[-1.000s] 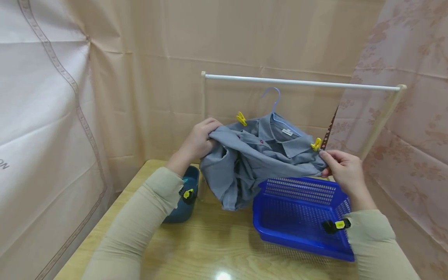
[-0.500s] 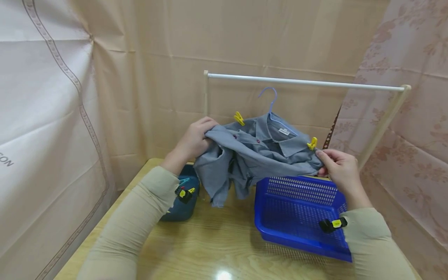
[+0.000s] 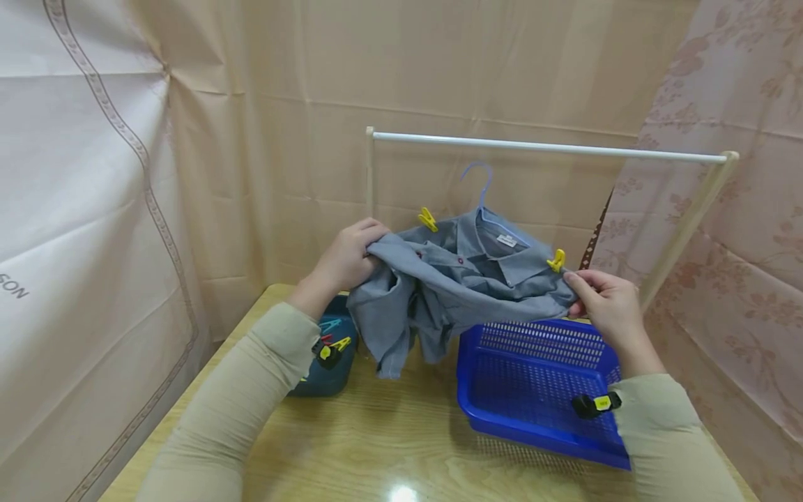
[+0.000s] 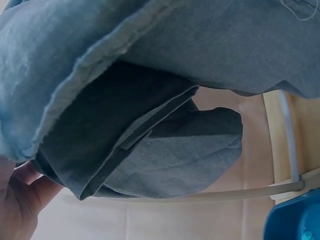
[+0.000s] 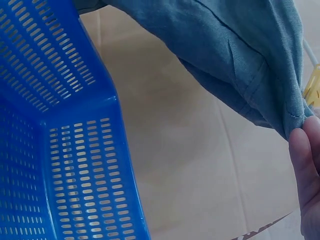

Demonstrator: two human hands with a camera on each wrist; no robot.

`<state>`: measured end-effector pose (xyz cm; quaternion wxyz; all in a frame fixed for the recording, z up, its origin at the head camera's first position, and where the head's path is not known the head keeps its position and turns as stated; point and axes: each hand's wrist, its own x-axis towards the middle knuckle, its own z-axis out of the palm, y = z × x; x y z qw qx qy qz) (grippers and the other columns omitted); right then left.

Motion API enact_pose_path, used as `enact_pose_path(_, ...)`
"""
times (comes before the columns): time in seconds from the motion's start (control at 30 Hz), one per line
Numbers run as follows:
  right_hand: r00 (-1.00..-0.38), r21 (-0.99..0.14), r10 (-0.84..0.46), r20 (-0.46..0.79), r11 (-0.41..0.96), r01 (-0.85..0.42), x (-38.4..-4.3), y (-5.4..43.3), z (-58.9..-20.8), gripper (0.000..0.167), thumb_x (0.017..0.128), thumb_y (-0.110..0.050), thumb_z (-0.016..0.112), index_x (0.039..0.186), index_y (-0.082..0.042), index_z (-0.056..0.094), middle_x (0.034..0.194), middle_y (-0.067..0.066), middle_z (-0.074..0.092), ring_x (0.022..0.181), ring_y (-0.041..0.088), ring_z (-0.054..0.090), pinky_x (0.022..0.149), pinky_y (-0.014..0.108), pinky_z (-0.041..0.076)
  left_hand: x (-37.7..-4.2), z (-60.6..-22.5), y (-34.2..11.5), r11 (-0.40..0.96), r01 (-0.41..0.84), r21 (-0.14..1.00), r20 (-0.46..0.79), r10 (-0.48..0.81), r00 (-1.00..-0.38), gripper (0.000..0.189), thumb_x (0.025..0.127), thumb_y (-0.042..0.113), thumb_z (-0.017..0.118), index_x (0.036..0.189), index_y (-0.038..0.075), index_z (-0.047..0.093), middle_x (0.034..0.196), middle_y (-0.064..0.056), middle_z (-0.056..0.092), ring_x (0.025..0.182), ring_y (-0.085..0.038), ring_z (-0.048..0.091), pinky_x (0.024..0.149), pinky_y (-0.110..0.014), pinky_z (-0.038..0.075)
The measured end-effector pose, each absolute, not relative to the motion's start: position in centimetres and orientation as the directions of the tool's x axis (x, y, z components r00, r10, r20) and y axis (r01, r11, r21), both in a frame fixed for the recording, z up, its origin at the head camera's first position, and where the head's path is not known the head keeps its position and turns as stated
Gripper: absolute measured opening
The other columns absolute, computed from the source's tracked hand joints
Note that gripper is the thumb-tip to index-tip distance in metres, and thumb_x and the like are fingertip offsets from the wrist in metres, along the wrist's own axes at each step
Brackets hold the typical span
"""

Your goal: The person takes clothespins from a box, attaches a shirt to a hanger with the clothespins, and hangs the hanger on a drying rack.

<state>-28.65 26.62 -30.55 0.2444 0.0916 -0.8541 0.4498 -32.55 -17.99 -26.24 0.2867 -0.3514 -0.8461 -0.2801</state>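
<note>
A grey-blue shirt with a white neck label is spread between both hands above the table. My left hand grips its left side, where the loose cloth hangs down in folds. At the other end my right hand pinches the shirt's edge between thumb and fingers, just beside a yellow clothespin. A second yellow clothespin sits on the other shoulder. The lilac hanger is inside the shirt, its hook sticking up from the collar, apart from the rail. In the right wrist view the pinched shirt corner shows closely.
Behind the shirt stands a rack with a white rail. A blue perforated basket is on the wooden table below the right hand. Under the left forearm sits a dark teal bin with several coloured clothespins.
The shirt and hanger have shifted slightly left, and the hook now sits a little lower. Both hands keep their hold. More of the teal bin's clothespins show.
</note>
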Motion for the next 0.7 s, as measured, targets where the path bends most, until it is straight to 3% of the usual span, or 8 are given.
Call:
enact_pose_path(0.23,-0.871,-0.720,0.055,0.489,0.589,-0.367,-28.8,26.4,-31.0,0.039,0.102,-0.035,0.064,0.111,0.002,0.072,0.063,0.007,0.066,0.049,0.013,0.063,0.047,0.023,0.053,-32.5,-27.3,-18.2,0.605,0.750,0.267,0.665,0.447,-0.598,0.032,0.085,-0.010,0.063,0.112,0.004,0.073,0.114,-0.009,0.067,0.104,-0.028,0.064,0.092,-0.043,0.052)
enact_pose_path(0.7,-0.830,-0.665,0.027,0.557,0.613,-0.426,-29.1,25.8,-31.5,0.033,0.102,-0.031,0.065,0.105,0.001,0.074,0.063,0.005,0.066,0.046,0.011,0.062,0.046,0.023,0.052,-31.9,-31.2,-18.6,0.629,0.718,0.299,0.557,0.496,-0.666,0.030,0.086,-0.008,0.067,0.112,0.006,0.073,0.117,-0.008,0.067,0.106,-0.027,0.065,0.092,-0.042,0.053)
